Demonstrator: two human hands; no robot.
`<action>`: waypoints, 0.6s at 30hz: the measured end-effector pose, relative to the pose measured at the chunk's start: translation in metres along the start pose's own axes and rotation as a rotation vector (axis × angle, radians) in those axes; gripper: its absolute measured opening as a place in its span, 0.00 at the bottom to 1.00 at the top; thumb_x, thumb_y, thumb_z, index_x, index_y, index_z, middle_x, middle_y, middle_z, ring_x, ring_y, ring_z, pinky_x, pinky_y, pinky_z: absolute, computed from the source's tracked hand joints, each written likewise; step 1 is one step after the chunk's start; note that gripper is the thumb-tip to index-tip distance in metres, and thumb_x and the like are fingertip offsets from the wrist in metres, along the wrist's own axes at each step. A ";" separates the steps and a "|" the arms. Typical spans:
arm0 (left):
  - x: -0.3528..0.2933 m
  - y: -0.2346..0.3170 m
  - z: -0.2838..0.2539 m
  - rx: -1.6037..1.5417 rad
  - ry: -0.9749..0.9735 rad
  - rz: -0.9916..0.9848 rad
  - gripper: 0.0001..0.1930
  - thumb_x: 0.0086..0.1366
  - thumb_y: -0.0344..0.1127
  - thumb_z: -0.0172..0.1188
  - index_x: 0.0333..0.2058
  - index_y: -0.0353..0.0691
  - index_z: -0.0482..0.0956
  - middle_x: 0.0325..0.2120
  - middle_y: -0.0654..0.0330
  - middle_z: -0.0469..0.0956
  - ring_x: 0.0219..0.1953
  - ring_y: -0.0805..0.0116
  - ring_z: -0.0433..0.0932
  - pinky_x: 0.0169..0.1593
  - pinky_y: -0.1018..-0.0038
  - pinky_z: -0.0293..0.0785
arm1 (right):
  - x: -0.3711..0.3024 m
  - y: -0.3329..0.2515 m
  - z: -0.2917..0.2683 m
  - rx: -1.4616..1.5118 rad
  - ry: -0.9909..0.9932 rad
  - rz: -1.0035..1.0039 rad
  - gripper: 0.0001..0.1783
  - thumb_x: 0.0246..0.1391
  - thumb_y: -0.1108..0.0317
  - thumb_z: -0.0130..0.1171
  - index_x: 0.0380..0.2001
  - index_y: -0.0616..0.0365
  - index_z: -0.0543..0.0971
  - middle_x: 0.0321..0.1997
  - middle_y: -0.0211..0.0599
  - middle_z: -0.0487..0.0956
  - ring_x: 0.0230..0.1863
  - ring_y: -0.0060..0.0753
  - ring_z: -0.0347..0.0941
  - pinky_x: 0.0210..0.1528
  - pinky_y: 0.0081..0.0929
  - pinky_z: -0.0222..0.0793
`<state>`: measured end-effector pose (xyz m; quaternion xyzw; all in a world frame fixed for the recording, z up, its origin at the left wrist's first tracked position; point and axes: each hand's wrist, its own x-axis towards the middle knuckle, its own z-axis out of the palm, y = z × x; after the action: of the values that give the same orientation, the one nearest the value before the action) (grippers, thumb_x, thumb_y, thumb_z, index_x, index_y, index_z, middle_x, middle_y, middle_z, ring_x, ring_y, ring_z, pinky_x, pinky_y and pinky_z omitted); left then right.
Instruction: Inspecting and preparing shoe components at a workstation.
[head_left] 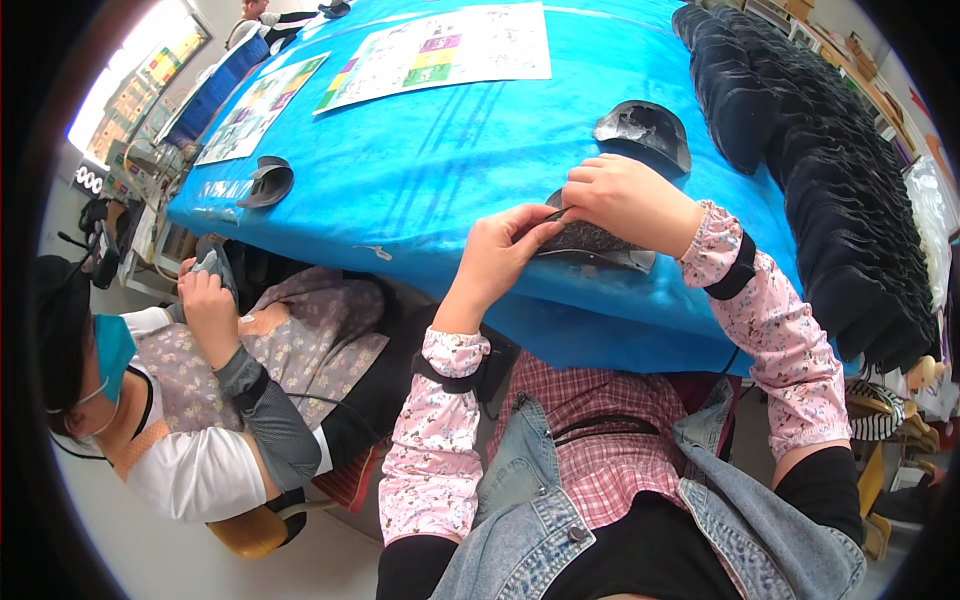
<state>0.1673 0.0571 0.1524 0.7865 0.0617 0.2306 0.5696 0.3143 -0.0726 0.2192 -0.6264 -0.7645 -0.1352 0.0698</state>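
Observation:
My left hand [505,250] and my right hand [630,203] meet at the near edge of the blue-covered table [400,215]. Between thumb and fingers, both pinch the edge of a thin dark piece; its exact kind is too small to make out. Just below and behind the fingers lies a black curved, visor-shaped piece [600,240] with a speckled surface, partly hidden by my right hand. Whether the pinched edge belongs to it I cannot tell. Beyond my right hand rests another black curved piece [643,135] with a shiny grey patch.
A long stack of black curved pieces [800,170] runs along the table's right side. Printed sheets [450,50] lie at the far side. One more curved piece [267,183] sits near the left edge. To my left, a seated co-worker [210,400] holds a grey piece [213,265].

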 end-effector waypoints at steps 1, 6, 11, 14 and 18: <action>0.000 -0.005 0.000 0.002 0.001 0.000 0.10 0.60 0.34 0.60 0.37 0.33 0.78 0.26 0.59 0.80 0.28 0.78 0.75 0.34 0.80 0.71 | 0.000 0.002 -0.003 0.000 0.002 -0.001 0.09 0.50 0.62 0.55 0.24 0.56 0.75 0.28 0.32 0.74 0.36 0.33 0.73 0.42 0.28 0.67; 0.004 -0.007 0.006 -0.010 0.091 -0.039 0.09 0.60 0.34 0.59 0.33 0.33 0.79 0.22 0.63 0.77 0.25 0.82 0.70 0.30 0.82 0.67 | -0.017 0.017 -0.037 0.183 0.351 0.167 0.14 0.54 0.58 0.56 0.25 0.59 0.75 0.26 0.38 0.74 0.30 0.41 0.72 0.32 0.32 0.68; 0.002 -0.002 -0.001 -0.652 0.120 -0.131 0.09 0.63 0.31 0.54 0.39 0.33 0.76 0.34 0.63 0.78 0.36 0.78 0.76 0.42 0.80 0.72 | -0.045 0.011 -0.075 0.429 0.506 0.291 0.09 0.55 0.65 0.57 0.33 0.60 0.77 0.29 0.36 0.76 0.32 0.28 0.74 0.33 0.23 0.68; -0.003 0.009 0.007 -1.107 0.005 -0.230 0.10 0.63 0.29 0.51 0.42 0.32 0.74 0.37 0.58 0.79 0.40 0.71 0.78 0.45 0.76 0.75 | -0.054 0.004 -0.095 0.571 0.555 0.292 0.09 0.57 0.67 0.55 0.38 0.60 0.77 0.34 0.32 0.78 0.35 0.23 0.74 0.39 0.20 0.69; -0.006 0.032 0.019 -1.255 -0.112 -0.349 0.10 0.63 0.30 0.51 0.42 0.34 0.74 0.35 0.60 0.78 0.34 0.73 0.79 0.36 0.80 0.76 | -0.048 0.003 -0.117 0.634 0.584 0.186 0.10 0.59 0.69 0.51 0.42 0.59 0.76 0.39 0.33 0.77 0.40 0.24 0.73 0.45 0.22 0.68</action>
<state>0.1648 0.0278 0.1753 0.2936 0.0124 0.0856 0.9520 0.3203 -0.1517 0.3176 -0.5756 -0.6569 -0.0583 0.4835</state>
